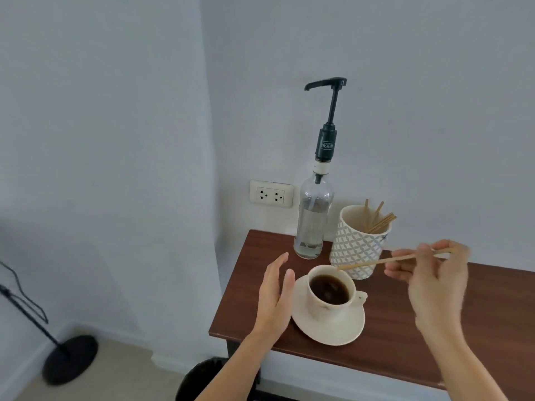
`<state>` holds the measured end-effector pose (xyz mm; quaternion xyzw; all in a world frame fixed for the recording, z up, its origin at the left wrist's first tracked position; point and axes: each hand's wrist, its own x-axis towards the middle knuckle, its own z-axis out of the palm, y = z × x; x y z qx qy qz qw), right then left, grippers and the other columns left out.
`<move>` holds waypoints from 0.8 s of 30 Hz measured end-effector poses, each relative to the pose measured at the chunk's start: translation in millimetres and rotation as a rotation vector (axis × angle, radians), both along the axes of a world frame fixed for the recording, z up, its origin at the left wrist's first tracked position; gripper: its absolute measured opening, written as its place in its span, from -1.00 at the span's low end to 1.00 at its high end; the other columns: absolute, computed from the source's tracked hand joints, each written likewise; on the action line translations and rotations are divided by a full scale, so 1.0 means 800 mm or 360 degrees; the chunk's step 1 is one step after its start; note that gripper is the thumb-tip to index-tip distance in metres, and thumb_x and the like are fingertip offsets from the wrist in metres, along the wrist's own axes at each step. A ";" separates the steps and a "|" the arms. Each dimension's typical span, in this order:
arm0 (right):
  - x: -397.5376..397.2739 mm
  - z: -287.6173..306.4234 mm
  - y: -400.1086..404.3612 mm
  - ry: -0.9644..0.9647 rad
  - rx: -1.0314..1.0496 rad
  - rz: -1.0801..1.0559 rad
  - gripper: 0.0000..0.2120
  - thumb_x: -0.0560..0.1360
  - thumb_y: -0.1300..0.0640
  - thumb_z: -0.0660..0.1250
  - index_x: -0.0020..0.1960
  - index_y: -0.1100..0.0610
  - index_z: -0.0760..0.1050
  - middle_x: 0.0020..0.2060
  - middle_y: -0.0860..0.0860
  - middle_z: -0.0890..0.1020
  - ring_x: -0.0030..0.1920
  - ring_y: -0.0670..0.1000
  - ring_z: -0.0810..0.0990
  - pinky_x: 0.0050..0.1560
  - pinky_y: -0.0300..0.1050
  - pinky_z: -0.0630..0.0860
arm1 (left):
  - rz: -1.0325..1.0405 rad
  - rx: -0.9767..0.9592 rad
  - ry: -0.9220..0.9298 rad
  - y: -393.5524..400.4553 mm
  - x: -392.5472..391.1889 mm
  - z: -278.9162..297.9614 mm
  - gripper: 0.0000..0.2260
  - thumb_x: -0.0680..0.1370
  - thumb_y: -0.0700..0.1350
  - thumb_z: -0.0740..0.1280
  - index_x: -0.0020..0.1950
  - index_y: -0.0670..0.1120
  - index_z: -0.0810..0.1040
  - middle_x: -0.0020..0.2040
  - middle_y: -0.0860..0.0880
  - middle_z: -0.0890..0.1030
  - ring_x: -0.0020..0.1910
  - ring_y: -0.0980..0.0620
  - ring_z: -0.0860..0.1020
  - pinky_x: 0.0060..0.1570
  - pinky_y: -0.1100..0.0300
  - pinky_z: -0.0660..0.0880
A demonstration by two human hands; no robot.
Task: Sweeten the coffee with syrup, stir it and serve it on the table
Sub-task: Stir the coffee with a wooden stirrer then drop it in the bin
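A cream cup of dark coffee (330,292) stands on a cream saucer (333,331) near the left end of the brown table (405,342). Behind it rises a clear glass syrup bottle (311,221) with a tall black pump. My right hand (434,282) pinches a thin wooden stir stick (373,261) held almost level, its tip just above the cup's far rim. My left hand (273,293) is open, fingers up, just left of the saucer and holding nothing.
A patterned white cup (357,247) with several more sticks stands behind the coffee on the right. A wall socket (271,194) is behind the bottle. A black bin (202,380) sits under the table's left edge, and a black lamp base (69,360) rests on the floor.
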<state>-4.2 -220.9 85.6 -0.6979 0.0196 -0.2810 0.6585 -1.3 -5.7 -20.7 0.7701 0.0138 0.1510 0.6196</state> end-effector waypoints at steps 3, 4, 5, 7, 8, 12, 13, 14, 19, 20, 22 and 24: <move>-0.018 0.011 0.022 0.0007 0.0470 0.0098 -0.76 0.69 0.25 0.08 -0.07 -0.05 0.28 -0.20 0.27 0.62 -0.42 0.05 0.68 -0.17 0.04 0.71 | 0.0270 -0.0099 -0.0110 0.059 -0.010 0.010 -0.64 0.66 0.10 0.09 0.42 0.08 0.40 0.35 0.18 0.48 0.36 0.28 0.41 0.36 0.36 0.32; -0.026 0.013 0.039 0.0011 0.0525 0.0116 -0.76 0.68 0.26 0.08 -0.07 -0.04 0.28 -0.20 0.26 0.62 -0.39 0.06 0.69 -0.12 0.07 0.69 | 0.0363 -0.0091 -0.0163 0.087 -0.012 0.009 -0.66 0.67 0.09 0.09 0.39 0.06 0.42 0.32 0.16 0.49 0.33 0.25 0.44 0.32 0.41 0.33; -0.033 0.011 0.061 0.0016 0.0548 0.0119 -0.76 0.68 0.26 0.09 -0.06 -0.04 0.29 -0.22 0.24 0.63 -0.38 0.07 0.69 -0.10 0.08 0.68 | 0.0444 -0.0059 -0.0213 0.119 -0.014 0.006 -0.67 0.67 0.07 0.09 0.38 0.02 0.43 0.30 0.13 0.50 0.30 0.21 0.46 0.32 0.38 0.33; -0.050 0.001 0.115 0.0012 0.0529 0.0115 -0.74 0.68 0.27 0.11 -0.07 -0.06 0.31 -0.29 0.22 0.67 -0.37 0.09 0.70 -0.12 0.04 0.70 | 0.0570 0.0022 -0.0197 0.190 -0.011 -0.015 -0.68 0.68 0.03 0.11 0.37 -0.04 0.42 0.30 0.07 0.46 0.28 0.12 0.45 0.34 0.22 0.33; -0.059 -0.007 0.147 0.0004 0.0494 0.0124 -0.72 0.68 0.27 0.11 -0.08 -0.07 0.31 -0.30 0.22 0.69 -0.36 0.10 0.70 -0.16 0.00 0.71 | 0.0616 0.0065 -0.0132 0.227 -0.008 -0.030 -0.68 0.68 0.01 0.11 0.39 -0.06 0.40 0.31 0.05 0.42 0.30 0.09 0.42 0.35 0.16 0.32; -0.092 -0.067 0.285 -0.0056 0.0183 0.0142 -0.76 0.67 0.24 0.10 -0.06 -0.07 0.31 -0.09 0.20 0.70 -0.32 0.10 0.71 -0.25 -0.10 0.69 | 0.0685 0.0222 0.0248 0.352 0.015 -0.092 -0.58 0.69 -0.02 0.10 0.51 -0.15 0.25 0.50 -0.11 0.22 0.45 -0.10 0.31 0.33 0.12 0.28; -0.099 -0.090 0.316 -0.0061 0.0059 0.0138 -0.82 0.65 0.19 0.11 -0.04 -0.08 0.32 -0.06 0.15 0.71 -0.29 0.09 0.71 -0.24 -0.09 0.69 | 0.0667 0.0241 0.0342 0.373 0.024 -0.104 -0.55 0.69 0.00 0.09 0.55 -0.16 0.19 0.56 -0.13 0.13 0.51 -0.12 0.23 0.40 0.07 0.26; -0.104 -0.114 0.345 -0.0046 -0.0083 0.0118 -0.86 0.65 0.12 0.12 -0.03 -0.10 0.31 -0.04 0.06 0.73 -0.28 0.04 0.72 -0.23 -0.10 0.68 | 0.0642 0.0257 0.0431 0.391 0.035 -0.114 -0.51 0.69 0.02 0.09 0.58 -0.15 0.13 0.60 -0.14 0.04 0.56 -0.14 0.15 0.45 0.01 0.21; -0.111 -0.242 0.430 0.0173 -0.0741 0.0301 -0.93 0.63 -0.15 0.09 0.00 -0.21 0.31 -0.17 -0.27 0.72 -0.32 -0.26 0.68 -0.40 -0.40 0.56 | 0.0505 0.0317 0.0705 0.425 0.097 -0.151 -0.33 0.67 0.15 0.05 0.62 -0.10 -0.21 0.61 -0.18 -0.30 0.60 -0.24 -0.12 0.53 -0.19 0.00; -0.105 -0.270 0.437 0.0220 -0.0798 0.0335 -0.89 0.63 -0.13 0.11 -0.01 -0.14 0.35 -0.25 -0.22 0.71 -0.37 -0.24 0.67 -0.43 -0.41 0.54 | 0.0492 0.0293 0.0701 0.423 0.108 -0.156 -0.30 0.66 0.18 0.04 0.61 -0.08 -0.27 0.59 -0.17 -0.36 0.60 -0.23 -0.13 0.54 -0.19 -0.02; -0.089 -0.325 0.447 0.0335 -0.0877 0.0396 -0.90 0.60 -0.04 0.18 -0.05 -0.05 0.38 -0.43 -0.11 0.63 -0.46 -0.20 0.62 -0.47 -0.43 0.51 | 0.0507 0.0208 0.0658 0.415 0.129 -0.163 -0.30 0.66 0.20 0.01 0.59 -0.04 -0.35 0.57 -0.13 -0.42 0.61 -0.18 -0.13 0.54 -0.19 -0.07; -0.072 -0.379 0.452 0.0459 -0.0927 0.0469 -0.89 0.60 -0.02 0.19 -0.07 -0.03 0.37 -0.51 -0.14 0.50 -0.50 -0.30 0.52 -0.43 -0.60 0.39 | 0.0554 0.0121 0.0635 0.406 0.146 -0.170 -0.33 0.66 0.21 -0.04 0.57 0.01 -0.38 0.57 -0.08 -0.44 0.61 -0.09 -0.15 0.53 -0.23 -0.14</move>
